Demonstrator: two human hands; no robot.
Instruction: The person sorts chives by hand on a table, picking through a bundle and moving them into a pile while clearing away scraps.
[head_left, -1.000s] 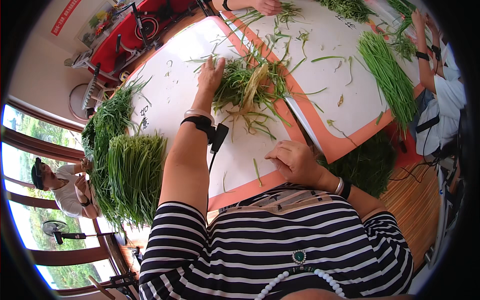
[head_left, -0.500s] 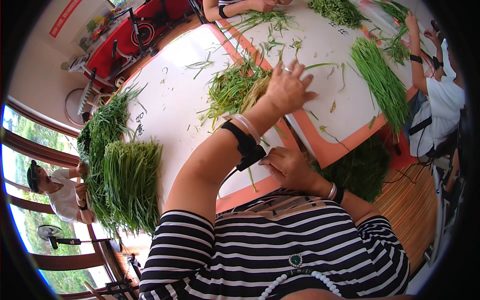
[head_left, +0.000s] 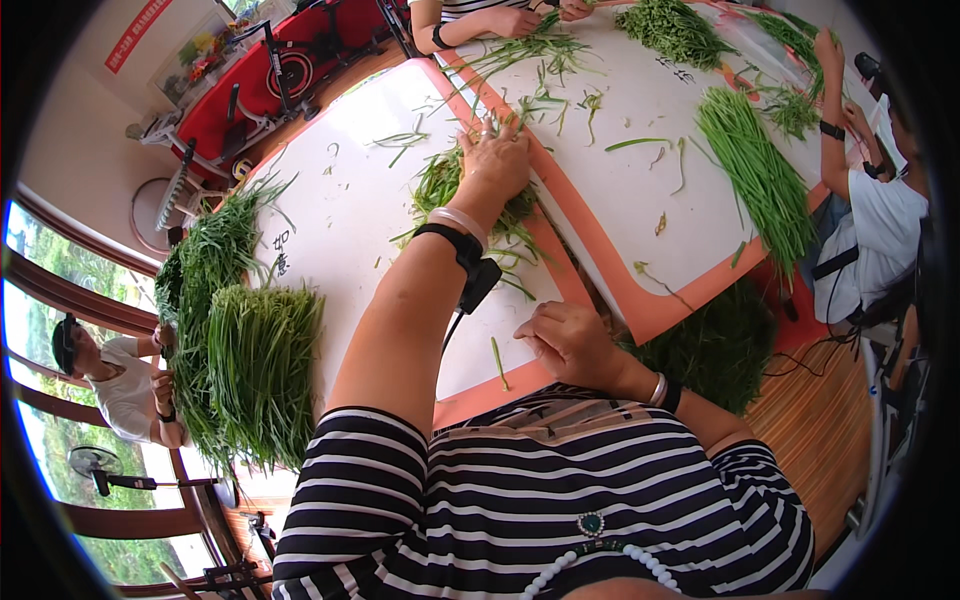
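Note:
My left hand (head_left: pixel 493 165) reaches across the white table with fingers stretched out. It lies on a loose heap of trimmed, chive-like green leaves (head_left: pixel 436 190), covering much of it. Yellowed pieces that showed in the heap earlier are hidden under the hand. Close to my body, my right hand (head_left: pixel 568 338) rests by the table's front edge with its fingers curled in, and nothing shows in them. A single short green stalk (head_left: pixel 498 364) lies to its left on the table.
Thick bundles of long greens (head_left: pixel 258 365) are stacked at the left table edge. Another bundle (head_left: pixel 757 165) lies to the right, and a smaller pile (head_left: pixel 675 32) at the back. Two tables meet at an orange-bordered seam (head_left: pixel 560 190). Other people work around them.
My left hand has swept left from the seam onto the heap, and scraps beside the seam have shifted. My right hand has barely moved.

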